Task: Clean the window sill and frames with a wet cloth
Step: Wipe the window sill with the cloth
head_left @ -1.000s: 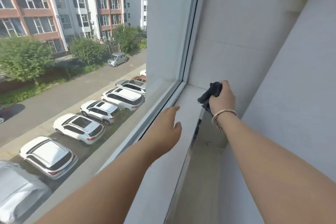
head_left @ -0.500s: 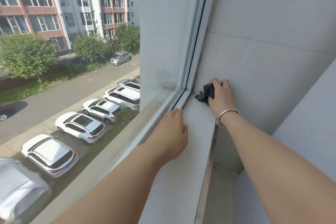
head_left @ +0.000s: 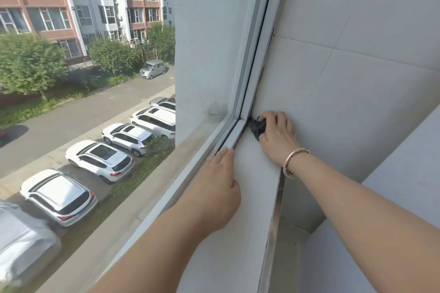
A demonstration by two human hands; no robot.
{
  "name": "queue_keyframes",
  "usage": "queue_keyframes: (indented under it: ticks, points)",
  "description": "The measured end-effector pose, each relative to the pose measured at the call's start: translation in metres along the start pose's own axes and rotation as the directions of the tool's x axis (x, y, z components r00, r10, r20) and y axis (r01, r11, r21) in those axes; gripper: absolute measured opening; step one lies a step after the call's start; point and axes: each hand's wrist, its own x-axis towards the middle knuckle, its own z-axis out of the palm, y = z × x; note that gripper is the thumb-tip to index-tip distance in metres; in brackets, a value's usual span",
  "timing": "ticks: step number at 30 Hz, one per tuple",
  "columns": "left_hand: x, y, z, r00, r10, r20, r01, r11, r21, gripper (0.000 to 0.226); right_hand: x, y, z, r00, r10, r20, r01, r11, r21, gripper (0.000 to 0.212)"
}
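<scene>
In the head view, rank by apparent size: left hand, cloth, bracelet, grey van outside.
1. Left hand, though it is nearest the camera.
2-4. Bracelet, cloth and van look alike; the right hand hides most of the cloth, and the van is far off.

No legible text, labels, brands or numbers anywhere in view. Number plates on the parked cars [head_left: 102, 159] below the window frame [head_left: 252, 74] are too small and blurred to read. No signs readable on the apartment buildings [head_left: 71, 0] beyond the cars. The bracelet [head_left: 294, 160] near the frame's corner shows no marking.
</scene>
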Motion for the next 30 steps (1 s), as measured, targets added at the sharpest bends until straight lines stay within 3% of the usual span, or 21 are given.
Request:
queue_keyframes:
  ticks: [3,9,12,17,22,24,26,30]
  points:
    - [0.001,0.001,0.000,1.000,0.000,0.005,0.000,1.000,-0.011,0.050,0.005,0.009,0.002,0.994,-0.108,-0.027,0.108,0.994,0.008,0.035]
    - [0.002,0.004,-0.002,1.000,-0.006,0.028,0.007,1.000,-0.023,0.054,0.027,0.003,0.005,0.990,-0.136,-0.034,0.134,0.989,-0.057,0.039]
    - [0.004,0.006,-0.003,0.999,-0.020,0.043,0.021,1.000,-0.023,0.052,0.027,-0.002,0.008,0.992,-0.120,-0.047,0.120,0.993,0.000,0.038]
    - [0.009,0.006,0.000,0.998,-0.034,0.051,0.035,0.999,-0.007,0.055,0.027,-0.010,-0.003,0.991,-0.048,0.126,0.037,0.996,0.085,0.039]
    - [0.012,0.004,-0.002,0.999,-0.024,0.024,0.025,0.999,-0.038,0.058,-0.019,-0.020,-0.012,0.992,-0.105,0.063,0.081,0.952,0.296,0.037]
    - [0.012,0.007,-0.003,0.999,-0.032,0.008,0.032,0.998,-0.061,0.052,-0.022,-0.018,-0.007,0.989,-0.148,0.012,0.138,0.945,0.298,0.039]
    - [0.012,0.007,-0.003,0.999,-0.052,0.011,0.053,0.993,-0.109,0.030,-0.010,-0.012,-0.005,0.988,-0.156,0.006,0.151,0.966,0.210,0.040]
    - [0.014,0.005,-0.001,0.999,-0.044,0.005,0.045,0.991,-0.127,0.018,0.020,-0.003,0.000,0.996,-0.080,0.046,0.074,0.990,0.122,0.039]
